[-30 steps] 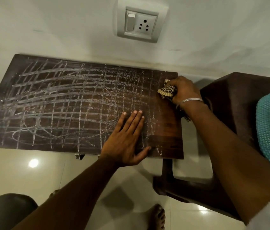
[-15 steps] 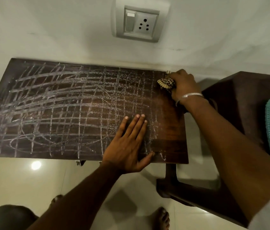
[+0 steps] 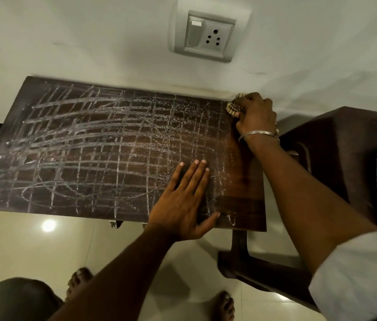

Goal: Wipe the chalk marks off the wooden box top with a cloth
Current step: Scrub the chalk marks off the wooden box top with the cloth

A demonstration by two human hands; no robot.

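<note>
Right hand [image 3: 255, 114] clenched on the bunched cloth [image 3: 234, 106] at the far corner of the wooden box top [image 3: 247, 205], left hand [image 3: 182, 200] flat and released nearer the body on the chalk marks [image 3: 85, 126], where its palm may smear them.

Box top [image 3: 240, 205], centre frame: dark wood, matt, overlaid with powdery white chalk marks [image 3: 95, 144]. Cloth [image 3: 235, 107], upper right: woven, ribbed. Floor tiles [image 3: 21, 246], lower left, were glossy.

Pale wall [image 3: 90, 31], socket [image 3: 206, 35], glossy floor [image 3: 32, 246]
</note>
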